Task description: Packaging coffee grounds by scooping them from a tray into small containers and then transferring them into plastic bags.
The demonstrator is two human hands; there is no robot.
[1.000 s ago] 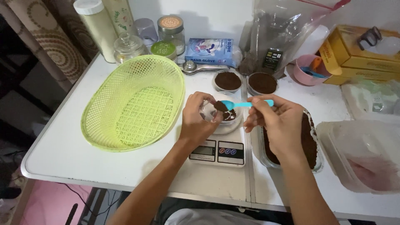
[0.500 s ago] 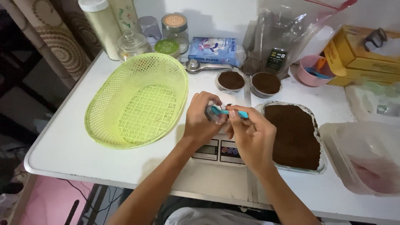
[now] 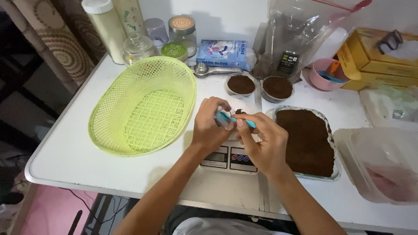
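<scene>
My left hand grips a small clear cup that stands on a white kitchen scale; the cup is mostly hidden behind my fingers. My right hand holds a small blue spoon with its tip over the cup, where a bit of dark brown powder shows. To the right lies a foil tray filled with the same brown powder. Two filled clear cups stand behind the scale.
A light green plastic basket sits at the left. Jars, a tall bottle and a blue box line the back. A clear bag, a pink bowl, yellow boxes and a clear lidded container fill the right side.
My right hand moved left from over the foil tray to the cup on the scale, bringing the blue spoon to it. The tray's powder is now uncovered.
</scene>
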